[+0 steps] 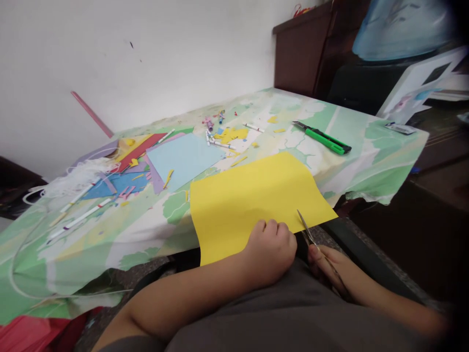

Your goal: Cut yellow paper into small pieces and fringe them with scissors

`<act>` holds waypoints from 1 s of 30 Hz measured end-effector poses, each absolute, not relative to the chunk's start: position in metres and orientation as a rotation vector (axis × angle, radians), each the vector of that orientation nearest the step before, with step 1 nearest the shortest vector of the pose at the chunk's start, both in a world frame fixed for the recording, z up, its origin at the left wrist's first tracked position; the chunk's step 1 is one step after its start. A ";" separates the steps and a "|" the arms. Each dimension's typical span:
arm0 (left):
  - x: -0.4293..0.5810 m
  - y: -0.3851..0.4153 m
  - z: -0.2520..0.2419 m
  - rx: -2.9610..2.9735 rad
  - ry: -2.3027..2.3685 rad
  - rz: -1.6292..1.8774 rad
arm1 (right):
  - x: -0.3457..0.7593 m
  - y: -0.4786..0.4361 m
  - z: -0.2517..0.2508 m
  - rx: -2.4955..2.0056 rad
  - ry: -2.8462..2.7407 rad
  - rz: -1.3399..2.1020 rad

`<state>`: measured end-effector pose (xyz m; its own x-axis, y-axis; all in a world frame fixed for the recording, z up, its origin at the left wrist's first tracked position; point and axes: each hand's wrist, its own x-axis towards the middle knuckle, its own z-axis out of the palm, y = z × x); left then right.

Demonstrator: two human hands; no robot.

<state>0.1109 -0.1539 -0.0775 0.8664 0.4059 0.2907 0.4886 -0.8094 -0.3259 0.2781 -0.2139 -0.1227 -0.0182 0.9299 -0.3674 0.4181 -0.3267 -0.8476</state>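
Observation:
A large sheet of yellow paper [249, 190] hangs over the near edge of the table, its lower part in front of my lap. My left hand [273, 247] is closed on the sheet's lower edge, fingers curled over it. Just right of it, my right hand [328, 266] grips a pair of scissors [309, 234]. One blade lies over the paper near its lower right edge, pointing up and to the left; the other is largely hidden. My right fingers partly cover the handles.
A green utility knife [326, 141] lies at the right of the patterned tablecloth [388, 151], blade showing. Light blue paper [185, 159], yellow scraps [234, 134], markers [82, 215] and tangled white string [76, 176] lie further left. A dark cabinet [302, 54] stands behind.

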 end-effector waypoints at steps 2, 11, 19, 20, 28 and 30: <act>0.111 -0.154 -0.078 -2.641 -0.654 -0.313 | 0.277 -0.214 -0.119 -1.775 -1.444 1.291; 0.111 -0.155 -0.077 -2.642 -0.670 -0.256 | 0.276 -0.209 -0.115 -1.765 -1.520 1.245; 0.111 -0.155 -0.080 -2.568 -0.695 -0.348 | 0.276 -0.206 -0.121 -1.767 -1.447 1.297; 0.110 -0.155 -0.081 -2.561 -0.691 -0.370 | 0.275 -0.206 -0.121 -1.771 -1.414 1.331; 0.111 -0.155 -0.082 -2.571 -0.718 -0.363 | 0.275 -0.208 -0.122 -1.716 -1.394 1.357; 0.110 -0.155 -0.082 -2.579 -0.723 -0.347 | 0.276 -0.208 -0.123 -1.710 -1.392 1.365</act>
<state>0.1104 -0.1550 -0.0818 0.8321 0.4321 0.3477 0.5416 -0.7681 -0.3416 0.2760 -0.2083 -0.1234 -0.0477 0.9304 -0.3634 0.3814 -0.3193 -0.8675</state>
